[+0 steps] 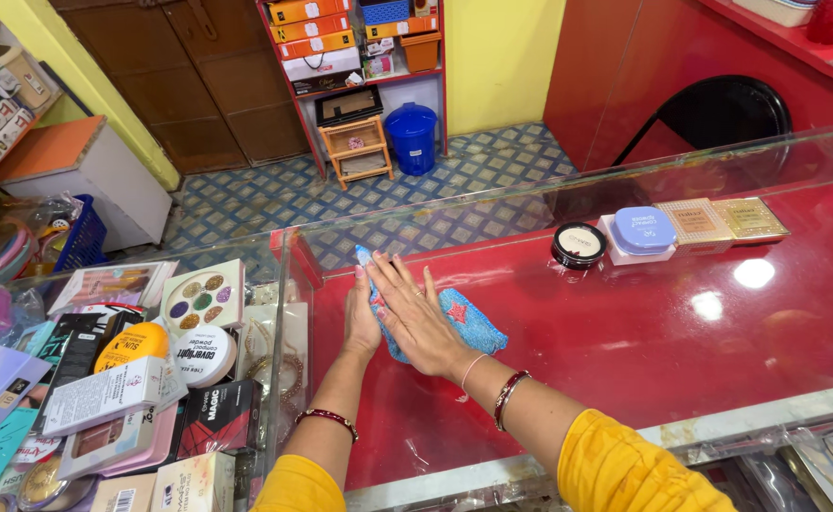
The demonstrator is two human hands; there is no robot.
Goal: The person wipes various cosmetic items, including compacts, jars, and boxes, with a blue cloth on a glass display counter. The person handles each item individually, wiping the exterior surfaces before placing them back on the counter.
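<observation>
On red counter [625,351], blue cloth [473,322] under right hand [416,318], left hand [360,322] beside.

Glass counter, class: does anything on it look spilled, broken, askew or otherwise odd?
Nothing stands out. Both hands, left and right, press a blue cloth flat on the red glass counter. The cosmetic compacts sit in a neat, closed row near the back edge, with no spill or crack visible.

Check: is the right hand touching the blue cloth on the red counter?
Touching. The head view shows the right hand lying flat, palm down, on the blue cloth, no gap visible, on the red counter.
</observation>
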